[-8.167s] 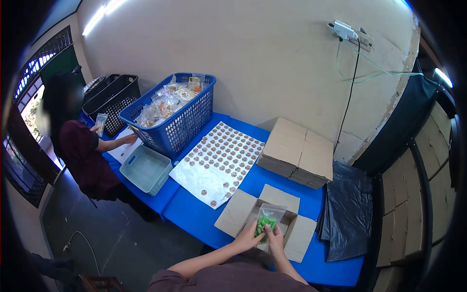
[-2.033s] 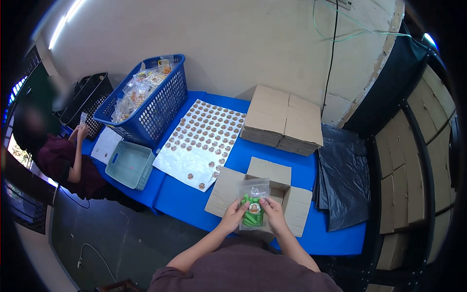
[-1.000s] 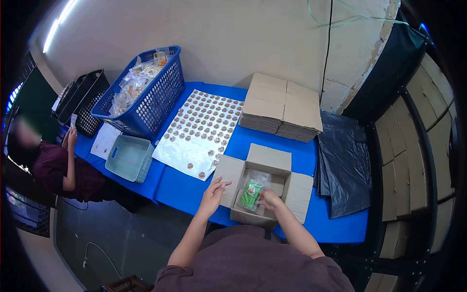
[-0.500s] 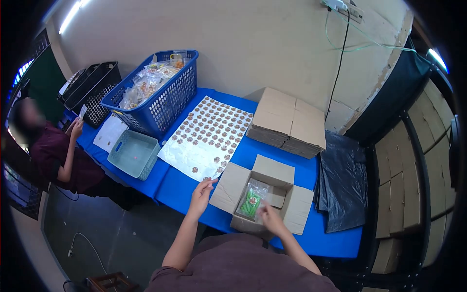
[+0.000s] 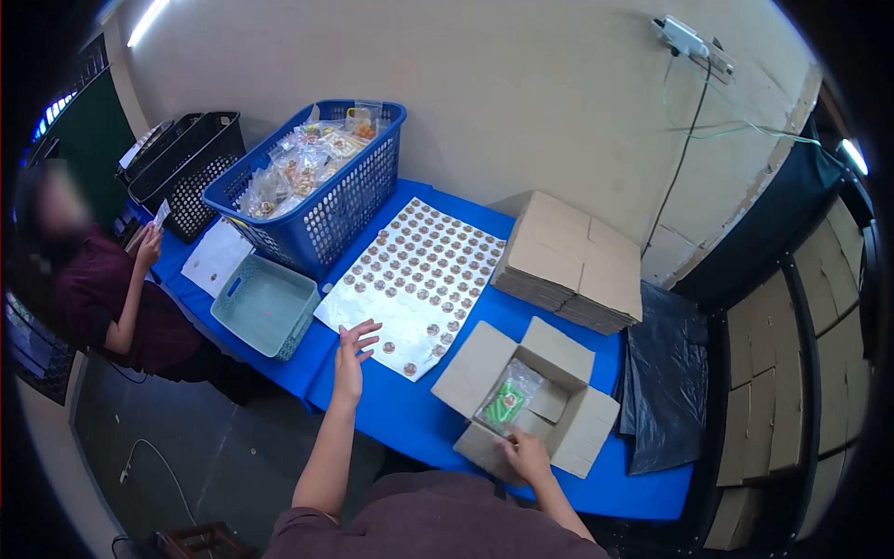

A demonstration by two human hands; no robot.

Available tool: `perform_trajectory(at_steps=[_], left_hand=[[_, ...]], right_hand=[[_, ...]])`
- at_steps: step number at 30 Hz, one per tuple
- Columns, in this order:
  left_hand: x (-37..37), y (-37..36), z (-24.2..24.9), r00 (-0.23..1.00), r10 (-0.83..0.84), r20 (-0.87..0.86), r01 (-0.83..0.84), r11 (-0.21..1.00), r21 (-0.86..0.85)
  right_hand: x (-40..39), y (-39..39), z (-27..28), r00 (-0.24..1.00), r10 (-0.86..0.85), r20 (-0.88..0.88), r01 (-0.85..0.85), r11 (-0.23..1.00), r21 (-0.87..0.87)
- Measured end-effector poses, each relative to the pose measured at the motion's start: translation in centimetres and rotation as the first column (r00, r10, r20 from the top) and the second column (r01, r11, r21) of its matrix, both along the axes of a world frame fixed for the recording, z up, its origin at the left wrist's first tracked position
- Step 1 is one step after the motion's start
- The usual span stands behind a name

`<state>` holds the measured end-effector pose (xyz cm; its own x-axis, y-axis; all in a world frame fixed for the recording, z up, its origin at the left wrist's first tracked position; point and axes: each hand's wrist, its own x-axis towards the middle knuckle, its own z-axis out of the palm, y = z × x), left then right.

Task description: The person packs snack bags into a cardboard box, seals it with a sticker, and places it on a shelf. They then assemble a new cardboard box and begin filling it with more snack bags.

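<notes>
A cardboard box (image 5: 473, 365) stands with its flaps spread. Inside lies a clear plastic bag of green pieces (image 5: 506, 402) with a round sticker on it. My right hand (image 5: 527, 456) is at the near side of the box, fingers curled, fingertips beside the bag's lower end; whether they grip anything is hidden. To the left, my left hand (image 5: 350, 359) is raised with its fingers apart and holds nothing. It is over the lower left edge of a white sheet of round stickers (image 5: 377, 317), which has gaps in its lower rows.
A blue basket (image 5: 321, 219) of filled bags and a grey-green tray (image 5: 265, 307) stand at left. Flattened cardboard boxes (image 5: 568, 265) are stacked behind the open box; black plastic sheets (image 5: 663, 373) lie right. Another person (image 5: 130, 289) works at the far left.
My left hand has moved left, from beside the box flap to the sticker sheet, its fingers spreading. My right hand has drawn back toward the box's near edge. The camera view has shifted.
</notes>
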<state>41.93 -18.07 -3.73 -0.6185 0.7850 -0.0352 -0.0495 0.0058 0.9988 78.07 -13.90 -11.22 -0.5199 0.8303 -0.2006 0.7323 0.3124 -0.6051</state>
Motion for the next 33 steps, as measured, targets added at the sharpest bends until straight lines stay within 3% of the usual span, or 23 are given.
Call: perform_trajectory(at_steps=[1, 3, 5, 7, 8, 9, 11, 12, 13, 14, 16, 17, 19, 20, 21, 22, 23, 25, 27, 29, 30, 31, 33], left_hand=[[-0.7, 0.1, 0.5, 1.0, 0.004, 0.002, -0.004, 1.0, -0.012], [-2.2, 0.5, 2.3, 0.997, -0.048, 0.054, 0.045, 0.997, 0.058], [-4.3, 1.2, 4.5, 0.997, -0.076, 0.021, 0.074, 0.995, 0.069], [-7.4, 2.0, 5.6, 0.993, -0.055, -0.108, 0.069, 0.989, 0.134], [-9.3, 2.3, 6.4, 0.962, 0.027, -0.272, 0.023, 0.984, 0.177], [-11.0, 2.7, 7.3, 0.898, 0.119, -0.423, -0.023, 0.974, 0.226], [-13.4, 4.5, 9.6, 0.544, 0.55, -0.634, -0.429, 0.831, 0.353], [-15.5, 5.4, 10.5, 0.463, 0.635, -0.619, -0.467, 0.768, 0.438], [-18.0, 6.2, 11.3, 0.379, 0.708, -0.596, -0.491, 0.7, 0.519], [-20.2, 7.3, 12.0, 0.382, 0.701, -0.602, -0.484, 0.707, 0.516], [-24.9, 9.7, 12.8, 0.129, 0.776, -0.617, -0.559, 0.571, 0.601], [-28.5, 10.7, 12.3, 0.13, 0.776, -0.617, -0.553, 0.574, 0.604], [-36.3, 12.2, 9.5, 0.245, 0.411, -0.878, -0.387, 0.872, 0.3], [-38.7, 12.6, 8.4, 0.247, 0.413, -0.877, -0.386, 0.872, 0.302], [-40.9, 13.1, 7.6, 0.282, 0.195, -0.939, -0.321, 0.942, 0.099], [-42.8, 13.6, 7.3, 0.297, -0.035, -0.954, -0.248, 0.962, -0.112], [-44.4, 14.1, 7.5, 0.294, -0.035, -0.955, -0.239, 0.965, -0.109], [-47.1, 14.8, 7.2, 0.491, -0.264, -0.83, -0.202, 0.892, -0.404], [-50.3, 16.1, 5.2, 0.517, -0.284, -0.807, -0.189, 0.882, -0.432], [-52.3, 17.4, 3.8, 0.707, -0.541, -0.455, -0.04, 0.612, -0.79], [-51.7, 18.0, 4.2, 0.699, -0.628, -0.342, -0.065, 0.42, -0.905], [-50.9, 18.2, 4.2, 0.701, -0.63, -0.334, -0.058, 0.416, -0.907], [-48.2, 17.9, 5.9, 0.734, -0.679, 0.002, 0.063, 0.066, -0.996]], right_hand=[[-0.3, 0.0, -0.3, 1.0, 0.004, 0.002, -0.004, 1.0, -0.012], [-0.9, 1.2, -1.4, 0.952, -0.243, -0.187, 0.24, 0.97, -0.038], [-1.4, 2.2, -2.6, 0.947, -0.283, -0.155, 0.283, 0.959, -0.016], [-2.3, 2.7, -1.3, 0.928, -0.369, 0.045, 0.364, 0.927, 0.094], [-2.2, 3.2, -1.6, 0.924, -0.378, 0.051, 0.371, 0.922, 0.11], [-2.1, 3.4, -2.5, 0.921, -0.381, 0.081, 0.369, 0.919, 0.137], [-2.3, 4.3, -3.3, 0.92, -0.38, 0.099, 0.361, 0.917, 0.17], [-2.3, 4.1, -3.5, 0.91, -0.409, 0.067, 0.394, 0.903, 0.172], [-2.3, 3.8, -3.6, 0.897, -0.441, 0.035, 0.429, 0.887, 0.169], [-2.3, 3.6, -3.6, 0.887, -0.455, 0.078, 0.433, 0.879, 0.201], [-2.4, 3.3, -3.9, 0.876, -0.474, 0.086, 0.442, 0.863, 0.247], [-2.5, 3.2, -4.0, 0.87, -0.484, 0.097, 0.439, 0.848, 0.298], [-2.6, 2.9, -3.9, 0.863, -0.501, 0.07, 0.458, 0.832, 0.315], [-2.5, 2.8, -4.0, 0.853, -0.517, 0.077, 0.471, 0.824, 0.316], [-2.5, 2.8, -4.2, 0.842, -0.533, 0.081, 0.485, 0.814, 0.32], [-2.3, 2.7, -4.5, 0.831, -0.553, 0.058, 0.511, 0.8, 0.314], [-2.5, 2.6, -4.5, 0.826, -0.561, 0.054, 0.519, 0.795, 0.315], [-2.9, 2.2, -3.9, 0.799, -0.599, 0.047, 0.564, 0.775, 0.286], [-3.2, 2.4, -3.6, 0.782, -0.621, 0.058, 0.581, 0.759, 0.293], [-3.4, 2.4, -3.5, 0.766, -0.639, 0.072, 0.594, 0.746, 0.301], [-3.4, 2.6, -3.7, 0.766, -0.639, 0.069, 0.592, 0.743, 0.312], [-3.4, 2.7, -3.7, 0.768, -0.637, 0.067, 0.587, 0.742, 0.323], [-3.7, 2.7, -3.3, 0.753, -0.654, 0.067, 0.605, 0.729, 0.319]])
